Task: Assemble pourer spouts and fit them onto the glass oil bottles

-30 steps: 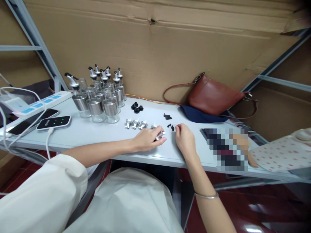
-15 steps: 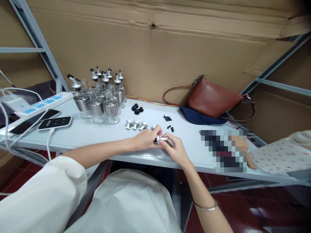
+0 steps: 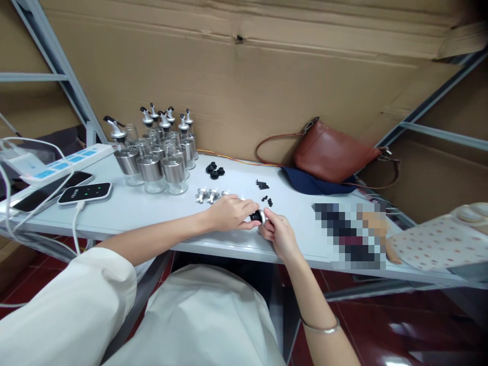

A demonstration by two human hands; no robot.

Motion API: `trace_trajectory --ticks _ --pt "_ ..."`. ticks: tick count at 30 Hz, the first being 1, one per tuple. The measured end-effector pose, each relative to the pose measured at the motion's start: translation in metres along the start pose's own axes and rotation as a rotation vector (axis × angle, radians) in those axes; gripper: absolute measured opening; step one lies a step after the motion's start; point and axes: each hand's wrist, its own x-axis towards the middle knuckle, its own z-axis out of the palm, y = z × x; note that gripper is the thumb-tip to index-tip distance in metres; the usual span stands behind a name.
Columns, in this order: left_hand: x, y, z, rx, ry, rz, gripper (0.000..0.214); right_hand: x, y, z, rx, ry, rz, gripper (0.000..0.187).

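The left hand (image 3: 233,211) pinched the black end of a pourer (image 3: 261,217) and the right hand (image 3: 281,235) its silver end above the table (image 3: 297,213), probably for steadiness, while tiny black pieces (image 3: 270,202) lay just beyond, seemingly for easy reach.

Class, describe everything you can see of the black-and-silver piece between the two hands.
The black-and-silver piece is small and round, with a dark, ribbed-looking part and a shiny, metallic-looking rim. It lies sideways, above the table's front part. The left hand's fingers touch its black end; the right hand grips the silver side, hiding the rest.
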Motion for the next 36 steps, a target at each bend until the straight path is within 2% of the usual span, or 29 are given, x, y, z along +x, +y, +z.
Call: trace_trajectory --ticks 7,10,12,14,16,20,23,26,28,29,31,33,34,36 --pt "0.006 0.002 0.0 0.096 -0.035 0.008 0.032 -0.002 0.0 0.008 0.039 0.081 -0.001 0.058" --pt "0.008 0.001 -0.003 0.077 -0.051 -0.015 0.026 -0.008 0.002 0.017 0.087 0.133 -0.052 0.053" --pt "0.008 0.001 -0.007 0.033 -0.051 -0.041 0.024 -0.013 0.005 0.024 0.068 0.177 -0.135 0.05" --pt "0.009 0.0 -0.011 -0.051 -0.041 -0.071 0.023 -0.019 0.008 0.028 -0.048 0.239 -0.272 0.048" --pt "0.01 -0.001 -0.015 -0.179 -0.026 -0.106 0.024 -0.023 0.009 0.029 -0.254 0.294 -0.446 0.044" --pt "0.012 -0.004 -0.021 -0.562 -0.061 -0.196 0.027 -0.023 0.006 0.021 -0.688 0.311 -0.855 0.031" --pt "0.011 -0.008 -0.023 -0.921 -0.249 -0.262 0.037 -0.018 0.004 0.013 -0.994 0.284 -1.145 0.021" --pt "0.008 -0.015 -0.027 -1.181 -0.462 -0.32 0.047 -0.017 0.004 0.008 -1.152 0.252 -1.288 0.014" --pt "0.008 -0.024 -0.033 -1.24 -0.458 -0.395 0.048 -0.019 0.006 0.007 -1.092 0.283 -1.285 0.013" --pt "0.008 -0.03 -0.036 -1.231 -0.391 -0.437 0.046 -0.019 0.006 0.006 -1.024 0.314 -1.252 0.013" --pt "0.008 -0.046 -0.044 -1.117 -0.165 -0.503 0.042 -0.019 0.007 0.005 -0.857 0.395 -1.142 0.015" --pt "0.009 -0.064 -0.049 -0.887 0.055 -0.564 0.031 -0.016 0.007 0.004 -0.731 0.457 -0.997 0.016" --pt "0.008 -0.073 -0.051 -0.743 0.122 -0.597 0.024 -0.014 0.006 0.004 -0.692 0.472 -0.926 0.016" --pt "0.008 -0.09 -0.049 -0.434 0.133 -0.629 0.019 -0.01 0.005 0.003 -0.652 0.469 -0.795 0.018"
